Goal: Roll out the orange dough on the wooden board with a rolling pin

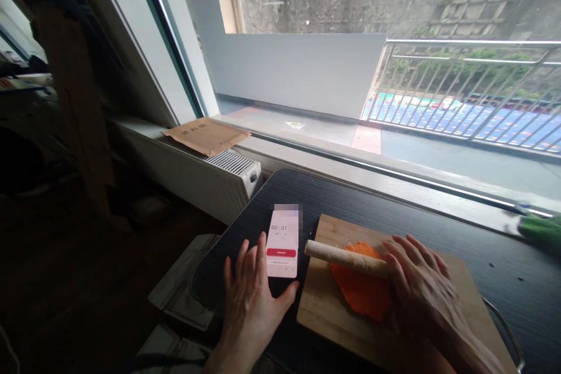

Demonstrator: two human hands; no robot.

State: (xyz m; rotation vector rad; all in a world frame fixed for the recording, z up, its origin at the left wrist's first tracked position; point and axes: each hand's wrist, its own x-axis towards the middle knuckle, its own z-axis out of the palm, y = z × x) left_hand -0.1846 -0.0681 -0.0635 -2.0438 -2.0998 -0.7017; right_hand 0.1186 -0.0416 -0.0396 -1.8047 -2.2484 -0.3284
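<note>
My left hand [254, 286] is at the left and lower edges of a smartphone [281, 272], fingers spread and thumb stretched out below it. The phone lies on the table and shows a timer reading 00:01 with a red button. My right hand [421, 274] covers the right end of a wooden rolling pin [339, 256], its palm over it and fingers forward. The pin lies across a flattened sheet of orange dough [363, 292]. Both rest on a wooden cutting board [319, 304]; the pin's right end is hidden under my hand.
The dark table [245, 257] stands against a window sill. A brown paper envelope [205, 134] lies on a white radiator [210, 172] at the left. A metal handle [508, 327] curves out at the board's right, and something green [541, 231] sits by the right window edge.
</note>
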